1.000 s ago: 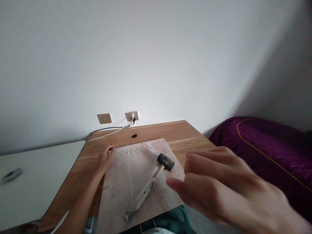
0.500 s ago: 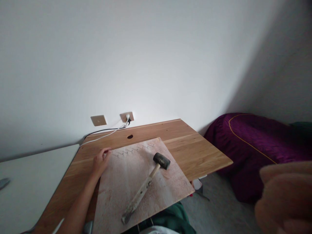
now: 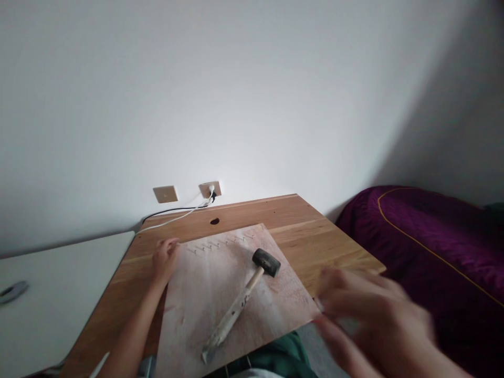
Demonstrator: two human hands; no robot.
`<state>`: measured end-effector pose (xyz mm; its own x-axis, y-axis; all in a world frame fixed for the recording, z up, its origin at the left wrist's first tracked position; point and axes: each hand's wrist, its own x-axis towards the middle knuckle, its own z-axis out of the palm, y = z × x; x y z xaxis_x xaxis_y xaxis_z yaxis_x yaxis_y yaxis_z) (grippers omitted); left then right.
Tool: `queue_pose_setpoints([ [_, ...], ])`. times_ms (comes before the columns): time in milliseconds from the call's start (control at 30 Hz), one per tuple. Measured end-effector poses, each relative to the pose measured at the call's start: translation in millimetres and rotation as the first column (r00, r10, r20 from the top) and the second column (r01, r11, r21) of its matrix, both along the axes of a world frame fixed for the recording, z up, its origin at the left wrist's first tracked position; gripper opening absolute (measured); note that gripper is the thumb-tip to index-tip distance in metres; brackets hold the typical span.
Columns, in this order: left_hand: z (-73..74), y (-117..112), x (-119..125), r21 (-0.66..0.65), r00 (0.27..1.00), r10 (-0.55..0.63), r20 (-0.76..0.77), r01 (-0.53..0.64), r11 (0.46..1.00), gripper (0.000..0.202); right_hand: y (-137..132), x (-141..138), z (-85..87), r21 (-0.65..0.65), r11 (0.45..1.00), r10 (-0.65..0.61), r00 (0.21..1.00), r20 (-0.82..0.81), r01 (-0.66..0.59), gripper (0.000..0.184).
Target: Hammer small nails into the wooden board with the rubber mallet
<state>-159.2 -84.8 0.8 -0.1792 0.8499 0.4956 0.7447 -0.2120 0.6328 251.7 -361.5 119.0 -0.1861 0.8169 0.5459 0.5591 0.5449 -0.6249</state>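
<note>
A pale wooden board lies on the desk, its near edge reaching over my lap. My left hand holds the board at its far left corner, with the fingers curled at the edge. A row of several thin nails stands in the board near its far edge. Across the board rests a mallet with a black head and a worn, paint-spotted handle; neither hand touches it. My right hand, smeared by motion, is by the near right corner of the board. Whether it touches that corner or holds anything is unclear.
The wooden desk stands against a white wall. Cables run from a wall socket along the desk's back. To the left, a white tabletop bears a grey ring-shaped thing. A purple cover drapes something at right.
My right hand has swung in from the far right edge to the board's near right corner. The view has shifted slightly; my left hand, the board and the mallet stay put.
</note>
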Motion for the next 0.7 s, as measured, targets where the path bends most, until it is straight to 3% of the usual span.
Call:
queue_pose_setpoints([
  [67,-2.9,1,-2,0.022,1.0,0.03,-0.007,-0.03,0.999,0.03,39,-17,1.2,-0.065,0.995,0.081,0.976,0.203,-0.069,0.021],
  [133,-7.1,1,-4,0.032,0.999,0.042,-0.026,-0.041,0.999,0.028,58,-23,-21.4,-0.124,0.991,0.099,0.909,0.405,-0.052,0.035],
  [267,-13.3,0,-6,-0.081,0.996,0.057,-0.066,-0.062,0.995,0.03,50,-6,-88.0,-0.102,0.993,0.002,0.86,0.511,0.059,0.068],
  [333,-13.3,0,-6,-0.134,0.997,0.056,-0.052,-0.063,0.989,0.031,41,5,-107.6,-0.07,0.997,0.017,0.848,0.53,0.024,0.08],
  [400,-11.9,1,-7,-0.148,0.998,0.059,-0.026,-0.062,0.987,0.032,37,11,-113.2,-0.053,0.999,0.022,0.833,0.553,0.01,0.077],
  [533,-8.5,2,-5,-0.182,0.992,0.076,0.104,-0.056,0.982,0.03,38,12,-104.3,-0.081,0.996,0.009,0.829,0.558,0.043,0.061],
  [700,-2.6,3,16,-0.232,0.988,0.094,0.122,-0.064,0.971,0.021,37,33,-103.0,-0.136,0.984,-0.021,0.835,0.55,0.114,0.063],
])
